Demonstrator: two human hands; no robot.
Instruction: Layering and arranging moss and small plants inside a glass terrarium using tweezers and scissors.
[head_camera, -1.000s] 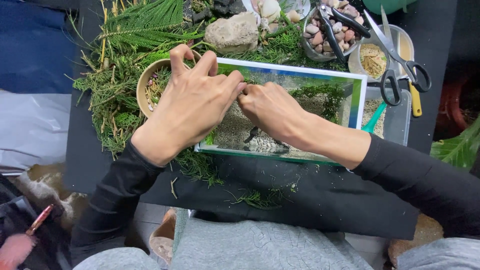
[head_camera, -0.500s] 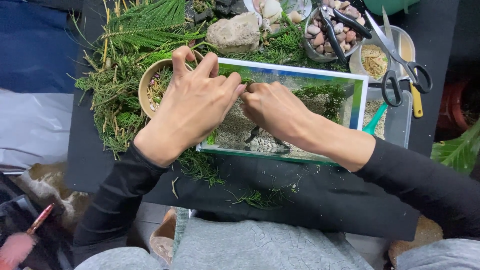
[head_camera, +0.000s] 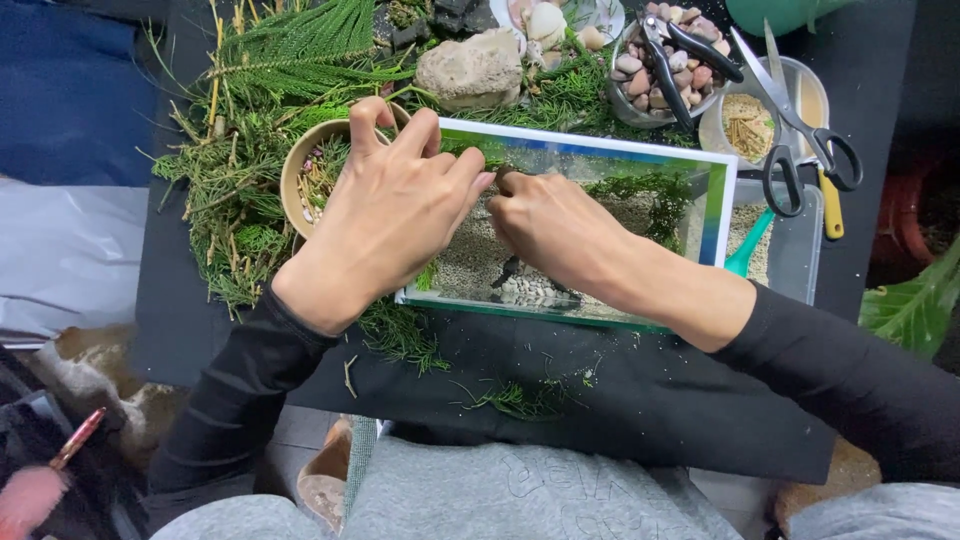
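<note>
Pinching with both hands, I hold my left hand (head_camera: 385, 215) and right hand (head_camera: 555, 225) fingertip to fingertip over the rectangular glass tank with pale gravel floor (head_camera: 590, 240); what they pinch is hidden. I judge the green feathery sprigs (head_camera: 645, 190) in the tank light, soft and easily crushed, best held low on the stem.
</note>
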